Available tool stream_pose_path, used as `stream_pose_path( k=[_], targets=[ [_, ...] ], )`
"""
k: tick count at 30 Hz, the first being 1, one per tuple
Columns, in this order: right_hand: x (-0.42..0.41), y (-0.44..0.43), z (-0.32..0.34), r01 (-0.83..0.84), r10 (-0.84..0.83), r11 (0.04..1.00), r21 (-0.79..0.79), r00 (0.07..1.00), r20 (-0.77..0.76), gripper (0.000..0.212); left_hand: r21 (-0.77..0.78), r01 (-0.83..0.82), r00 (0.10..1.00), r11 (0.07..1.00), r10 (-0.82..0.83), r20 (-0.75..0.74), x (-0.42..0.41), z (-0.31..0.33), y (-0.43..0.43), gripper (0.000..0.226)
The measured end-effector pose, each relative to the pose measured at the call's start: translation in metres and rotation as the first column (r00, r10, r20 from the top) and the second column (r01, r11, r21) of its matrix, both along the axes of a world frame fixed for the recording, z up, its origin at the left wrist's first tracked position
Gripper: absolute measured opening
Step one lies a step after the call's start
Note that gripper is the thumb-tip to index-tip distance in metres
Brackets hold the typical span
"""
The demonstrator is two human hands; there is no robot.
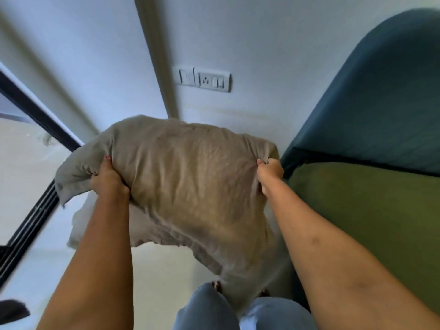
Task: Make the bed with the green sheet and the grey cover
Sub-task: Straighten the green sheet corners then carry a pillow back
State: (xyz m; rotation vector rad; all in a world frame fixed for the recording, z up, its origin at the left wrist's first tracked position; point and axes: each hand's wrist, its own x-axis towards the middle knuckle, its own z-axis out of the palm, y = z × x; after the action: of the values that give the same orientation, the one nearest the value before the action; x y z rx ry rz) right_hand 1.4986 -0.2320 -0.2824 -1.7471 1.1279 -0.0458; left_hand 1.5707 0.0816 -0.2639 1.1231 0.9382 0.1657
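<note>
The green sheet (pixel 371 210) lies over the bed (pixel 385 96).

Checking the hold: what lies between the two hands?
In the head view, the grey cover stretches between them; the left hand and right hand each grip an end of it.

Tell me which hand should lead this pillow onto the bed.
Right, probably: the right hand grips the soft grey fabric pillow nearest the green bed sheet; the left hand holds its far end.
</note>
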Motion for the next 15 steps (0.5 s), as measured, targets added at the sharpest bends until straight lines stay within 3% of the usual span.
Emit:
stream_pose_path(
  k=[3, 15],
  targets=[
    [-0.005, -0.018, 0.035, 0.058, -0.057, 0.998, -0.035, 0.998, 0.035, 0.033, -0.008, -0.017, 0.983, 1.000, 0.019, 0.185, -0.002, 0.040, -0.028, 0.049],
    [-0.107, -0.189, 0.129, 0.383, -0.378, 0.910, -0.159, 0.924, 0.058, 0.038, -0.143, 0.187, 0.965, 0.972, -0.155, 0.210, -0.076, 0.120, -0.244, 0.032]
  ],
)
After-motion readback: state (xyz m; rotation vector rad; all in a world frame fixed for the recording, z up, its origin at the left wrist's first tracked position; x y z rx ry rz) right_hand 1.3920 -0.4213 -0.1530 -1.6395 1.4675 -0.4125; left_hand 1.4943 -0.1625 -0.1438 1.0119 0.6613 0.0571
